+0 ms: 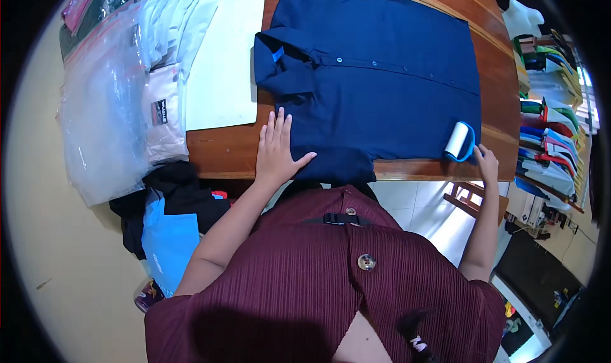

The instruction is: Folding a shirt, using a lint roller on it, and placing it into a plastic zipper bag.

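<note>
Clothes [550, 148] hang right of the wooden table [219, 154] (navy shirt [394, 105] atop).

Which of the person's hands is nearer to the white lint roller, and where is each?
Right. The right hand grips the lint roller by its blue handle. The left hand lies open at the navy shirt's collar-side edge, well to the roller's left.

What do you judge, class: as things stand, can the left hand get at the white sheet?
Probably yes: the left hand, palm down at the edge of the navy shirt and gripping nothing, is close to the near corner of the white sheet, with nothing visible standing between them.
</note>
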